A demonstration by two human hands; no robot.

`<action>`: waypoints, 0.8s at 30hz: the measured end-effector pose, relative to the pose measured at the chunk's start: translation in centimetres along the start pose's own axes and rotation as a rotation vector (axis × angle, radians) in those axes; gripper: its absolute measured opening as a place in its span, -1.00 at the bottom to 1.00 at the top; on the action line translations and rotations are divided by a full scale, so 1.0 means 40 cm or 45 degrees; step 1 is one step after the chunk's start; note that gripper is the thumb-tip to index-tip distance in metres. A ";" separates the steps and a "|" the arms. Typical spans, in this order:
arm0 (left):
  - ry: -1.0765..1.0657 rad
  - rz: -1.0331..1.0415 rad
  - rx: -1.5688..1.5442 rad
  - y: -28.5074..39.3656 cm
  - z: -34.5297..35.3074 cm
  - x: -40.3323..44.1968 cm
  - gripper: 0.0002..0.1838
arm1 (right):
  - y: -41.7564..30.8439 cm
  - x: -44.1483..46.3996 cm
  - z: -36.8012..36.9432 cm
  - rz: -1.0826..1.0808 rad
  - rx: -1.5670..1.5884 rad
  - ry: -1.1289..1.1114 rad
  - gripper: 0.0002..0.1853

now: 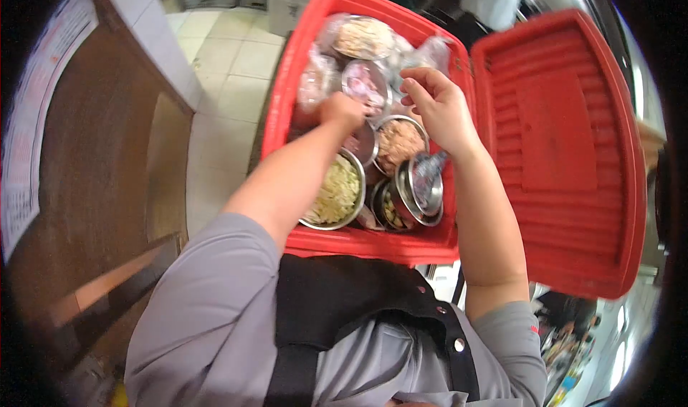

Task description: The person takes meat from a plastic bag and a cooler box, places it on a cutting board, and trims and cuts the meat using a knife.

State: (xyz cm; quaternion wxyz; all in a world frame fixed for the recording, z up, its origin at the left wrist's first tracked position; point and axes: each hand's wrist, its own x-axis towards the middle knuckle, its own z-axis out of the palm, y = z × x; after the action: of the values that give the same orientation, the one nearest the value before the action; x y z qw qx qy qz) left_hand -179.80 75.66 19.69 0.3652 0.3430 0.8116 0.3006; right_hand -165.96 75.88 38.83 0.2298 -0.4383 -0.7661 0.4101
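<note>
My left hand (pixel 342 112) is blurred and curled closed at the lower left edge of a metal bowl of pinkish raw meat (pixel 364 84). Whether it grips the rim or something below is hidden. My right hand (pixel 436 100) hovers over the cooler's right side, fingers bent, thumb and forefinger apart, nothing visible between them. Below it sits a bowl of pale orange minced food (pixel 400 145). Nearer to me are a bowl of shredded pale green vegetable (pixel 335 192) and stacked metal bowls (pixel 423 192) with a plastic bag inside. All stand in a red cooler box (pixel 287 131).
The cooler's red lid (pixel 559 149) hangs open on the right. Clear plastic bags (pixel 315 81) and a bowl of pale food (pixel 364 37) lie at the far end. A brown panel (pixel 93 142) stands at left beside the tiled floor (pixel 226 120).
</note>
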 end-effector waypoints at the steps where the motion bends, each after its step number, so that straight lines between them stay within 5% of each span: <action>1: -0.036 -0.002 0.030 0.007 -0.022 -0.009 -0.51 | 0.005 -0.054 -0.042 0.012 0.029 0.052 -0.72; 6: 0.319 -0.057 -0.027 -0.065 0.023 0.093 -0.51 | 0.096 -0.340 -0.242 0.063 -0.025 0.329 -0.78; 9: 0.300 -0.059 -0.104 -0.084 0.021 0.130 -0.56 | 0.149 -0.541 -0.285 0.239 -0.058 0.379 -0.80; 16: 0.144 -0.192 -0.321 -0.017 -0.025 0.065 -0.65 | 0.352 -0.918 -0.166 0.705 0.191 0.403 -0.82; 18: 0.318 -0.087 -0.251 -0.032 -0.020 0.086 -0.66 | 0.387 -0.977 -0.137 0.782 0.107 0.435 -0.82; 21: 0.772 0.268 0.050 -0.007 0.002 0.071 -0.68 | 0.383 -0.975 -0.118 0.467 -0.106 0.620 -0.89; 23: 0.431 0.647 -0.209 0.057 0.082 0.043 -0.70 | 0.353 -0.896 -0.133 0.055 -0.433 0.703 -0.90; 24: 0.305 0.903 -0.019 0.081 0.132 0.054 -0.70 | 0.366 -0.853 -0.131 -0.113 -0.525 0.742 -0.89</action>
State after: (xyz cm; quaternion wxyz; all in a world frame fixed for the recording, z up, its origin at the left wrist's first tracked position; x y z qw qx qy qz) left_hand -175.57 80.49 18.32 0.1432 0.5625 0.6770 0.4525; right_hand -137.76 52.86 29.84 0.3628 -0.5402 -0.7534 0.0945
